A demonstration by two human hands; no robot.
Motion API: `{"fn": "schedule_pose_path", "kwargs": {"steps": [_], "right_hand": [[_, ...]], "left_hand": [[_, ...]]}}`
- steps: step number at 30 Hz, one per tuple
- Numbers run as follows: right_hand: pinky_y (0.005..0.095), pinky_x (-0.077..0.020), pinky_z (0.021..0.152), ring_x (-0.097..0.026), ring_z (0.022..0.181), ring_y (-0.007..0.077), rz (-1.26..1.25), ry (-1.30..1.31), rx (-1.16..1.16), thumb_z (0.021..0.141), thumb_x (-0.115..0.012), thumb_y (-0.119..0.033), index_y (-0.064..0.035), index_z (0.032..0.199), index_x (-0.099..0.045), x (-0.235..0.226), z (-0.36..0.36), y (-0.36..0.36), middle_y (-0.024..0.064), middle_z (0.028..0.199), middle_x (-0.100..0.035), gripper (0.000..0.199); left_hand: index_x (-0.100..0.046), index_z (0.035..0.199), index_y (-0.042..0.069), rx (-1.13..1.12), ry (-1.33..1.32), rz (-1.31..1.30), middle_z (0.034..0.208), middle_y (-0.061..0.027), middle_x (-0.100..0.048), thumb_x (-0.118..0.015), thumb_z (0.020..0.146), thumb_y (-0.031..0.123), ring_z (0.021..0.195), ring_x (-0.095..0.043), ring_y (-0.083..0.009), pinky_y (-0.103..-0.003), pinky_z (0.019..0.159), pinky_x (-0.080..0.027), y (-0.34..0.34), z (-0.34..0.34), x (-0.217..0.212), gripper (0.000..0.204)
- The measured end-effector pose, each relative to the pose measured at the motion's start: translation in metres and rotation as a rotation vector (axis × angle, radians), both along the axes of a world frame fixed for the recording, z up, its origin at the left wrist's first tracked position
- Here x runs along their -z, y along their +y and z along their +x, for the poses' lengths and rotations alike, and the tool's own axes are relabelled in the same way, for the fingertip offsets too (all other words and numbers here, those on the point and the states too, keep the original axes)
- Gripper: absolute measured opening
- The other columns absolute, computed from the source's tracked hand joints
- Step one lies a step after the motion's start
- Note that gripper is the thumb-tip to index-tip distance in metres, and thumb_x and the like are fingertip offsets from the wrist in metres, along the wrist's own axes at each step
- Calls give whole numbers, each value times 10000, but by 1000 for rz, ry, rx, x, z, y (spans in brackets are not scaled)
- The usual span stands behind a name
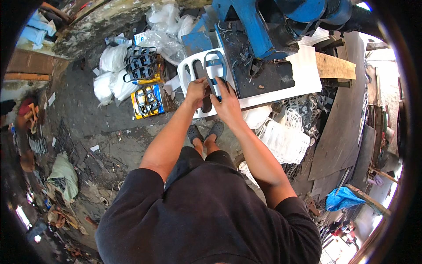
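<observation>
In front of me, both hands are at the near end of a long sole-shaped piece (215, 65) with a blue-grey rim and a white middle. My left hand (198, 92) is closed at its left side, fingertips partly hidden. My right hand (226, 103) grips its lower right side, with fingers reaching up along it. Beneath lies a white foam sheet (186, 59) with long rounded cut-outs, through which a dark surface shows. The sheet lies at the left end of a work surface, beside a dark board (268, 81).
A heavy blue machine (259, 31) stands over the dark board. To the left are black sole-shaped frames (141, 64), a yellow-and-blue pack (148, 101) and white plastic bags (112, 77). Cut-out white sheets (285, 141) pile up below right, near large leaning boards (340, 119).
</observation>
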State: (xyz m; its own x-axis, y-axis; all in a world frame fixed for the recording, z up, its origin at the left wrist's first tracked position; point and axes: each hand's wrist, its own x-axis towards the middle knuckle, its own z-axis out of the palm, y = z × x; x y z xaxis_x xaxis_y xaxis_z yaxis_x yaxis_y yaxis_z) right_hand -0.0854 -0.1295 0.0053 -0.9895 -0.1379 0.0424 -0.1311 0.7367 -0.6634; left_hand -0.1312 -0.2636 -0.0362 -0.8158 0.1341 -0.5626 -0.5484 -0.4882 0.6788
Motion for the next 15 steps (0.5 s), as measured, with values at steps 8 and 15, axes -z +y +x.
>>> {"fn": "schedule_pose_path", "kwargs": {"steps": [8,15], "right_hand": [[472,-433,1048,-465,1287,450,258,179,51,882,-632,-202,-96,1443,-434,32,-8,-5,293,1418,-434,604],[461,-447,1022,-500,1225,442,265,255,55,913,-634,-258,-43,1405,-454,23,16,5,278,1382,-459,566]], "left_hand": [[-553,1223,-42,-79,-68,17,882,-17,-630,-656,954,149,709,-619,-118,-276,664,-562,-7,-3,26,346],[-467,1349,-81,-83,-71,3,1032,-57,-646,-660,948,137,856,-642,-138,-296,757,-573,0,-2,29,495]]}}
